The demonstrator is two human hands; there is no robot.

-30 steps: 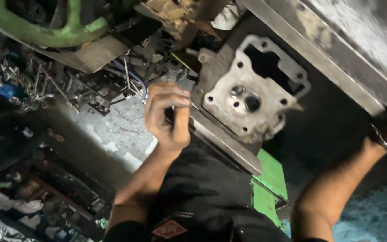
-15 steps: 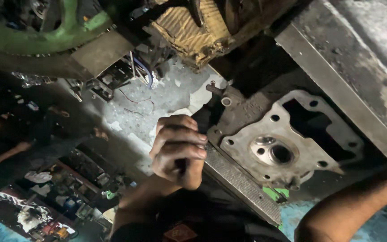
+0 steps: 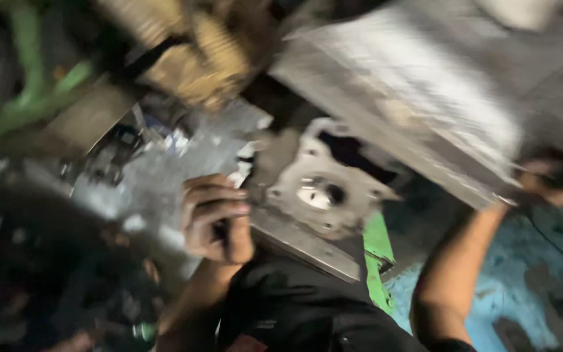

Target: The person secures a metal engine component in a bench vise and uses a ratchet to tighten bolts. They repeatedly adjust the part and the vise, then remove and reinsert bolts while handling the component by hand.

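My left hand (image 3: 216, 218) has its fingers (image 3: 219, 195) curled tight round a dark tool handle, just left of the grey metal engine casting (image 3: 320, 195). That casting, dull, flat-faced, with bolt holes and two round ports, lies on the bench (image 3: 307, 244). My right hand (image 3: 558, 176), well right of it, is too blurred to tell its grip.

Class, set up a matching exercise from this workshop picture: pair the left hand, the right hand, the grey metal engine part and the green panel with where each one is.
Things:
1. left hand
2. right hand
3. grey metal engine part
4. green panel

Places:
A. far right, at the metal edge
B. below the engine part
C. centre of the bench
D. fist beside the part's left side

Pairs: 1-D, 2-A, 3-C, 4-B
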